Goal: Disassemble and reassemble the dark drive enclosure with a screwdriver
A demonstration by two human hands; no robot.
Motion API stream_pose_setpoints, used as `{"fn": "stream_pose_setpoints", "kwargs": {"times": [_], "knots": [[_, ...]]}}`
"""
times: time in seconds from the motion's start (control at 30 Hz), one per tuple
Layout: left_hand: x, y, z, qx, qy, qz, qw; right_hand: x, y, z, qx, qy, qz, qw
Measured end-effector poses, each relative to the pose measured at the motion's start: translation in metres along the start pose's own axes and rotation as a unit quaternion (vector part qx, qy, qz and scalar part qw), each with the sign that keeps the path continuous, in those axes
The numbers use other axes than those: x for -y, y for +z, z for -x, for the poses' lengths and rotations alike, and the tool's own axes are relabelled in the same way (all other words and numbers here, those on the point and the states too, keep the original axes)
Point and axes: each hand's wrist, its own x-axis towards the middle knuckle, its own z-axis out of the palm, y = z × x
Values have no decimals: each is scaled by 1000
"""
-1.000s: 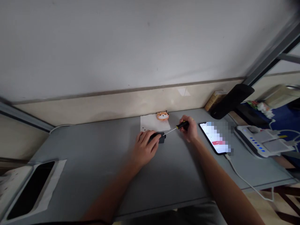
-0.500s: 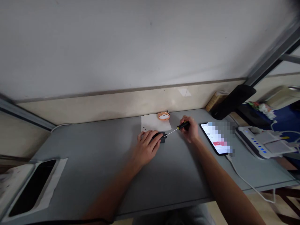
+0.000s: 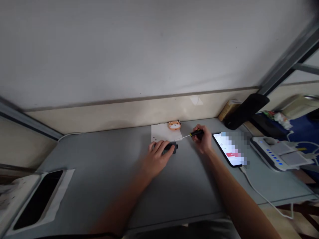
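My left hand [image 3: 156, 155] rests on a small black device [image 3: 172, 147] on the grey desk [image 3: 99, 172], fingers curled over it and holding it down. My right hand [image 3: 203, 139] grips a small screwdriver [image 3: 195, 133] with a black and yellow handle. Its thin shaft points left, with the tip raised a little above and to the right of the device, over the edge of a white paper sheet [image 3: 161, 132]. An orange animal-shaped object [image 3: 174, 125] sits on the paper's far edge.
A lit phone [image 3: 228, 149] lies right of my right hand, with a white cable running off the desk's front edge. A white appliance with blue lights [image 3: 276, 152] is further right. A black phone on white paper [image 3: 37, 199] lies at the front left. A wall rises behind the desk.
The screwdriver tip has lifted off the black device and moved up and right. My left hand has stayed on the device. The view has shifted slightly.
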Motion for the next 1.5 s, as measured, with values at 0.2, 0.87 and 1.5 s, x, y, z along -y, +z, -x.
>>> {"fn": "stream_pose_setpoints", "kwargs": {"times": [0.2,0.87,1.5], "knots": [[-10,1,3,8,5,-19,1000,-17,18,8,64,-22,135,988],[21,-10,5,89,-39,215,972,-17,19,12,126,5,155,980],[39,24,19,128,-292,354,879,-3,2,-2,-10,14,64,998]]}}
